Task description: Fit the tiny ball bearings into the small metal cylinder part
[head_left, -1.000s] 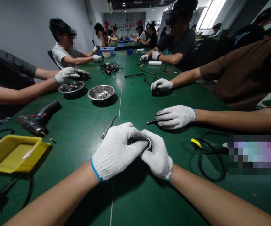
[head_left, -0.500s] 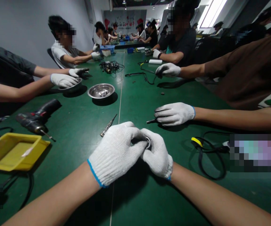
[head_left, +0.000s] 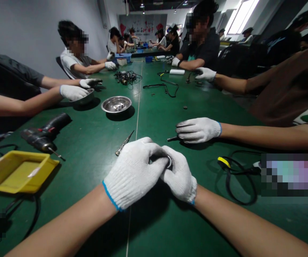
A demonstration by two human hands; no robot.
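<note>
Both my hands wear white knit gloves with blue cuffs and meet above the green table. Between them is a small round metal ring-like part, mostly covered by the gloves. My left hand is closed, its thumb and fingers pressed against the part. From the other side my right hand is closed around it too. Just beyond my left hand lies a screwdriver with a clear handle, its tip pointing away.
At left are a power drill and a yellow bin. Ahead stand a metal bowl and a cable tangle. On the right, a co-worker's gloved hand rests on a dark tool, near a looped black cable.
My hands stay together on the part, with barely any shift. The right-hand co-worker's far hand has moved back, away from the black cord. The view has shifted slightly.
</note>
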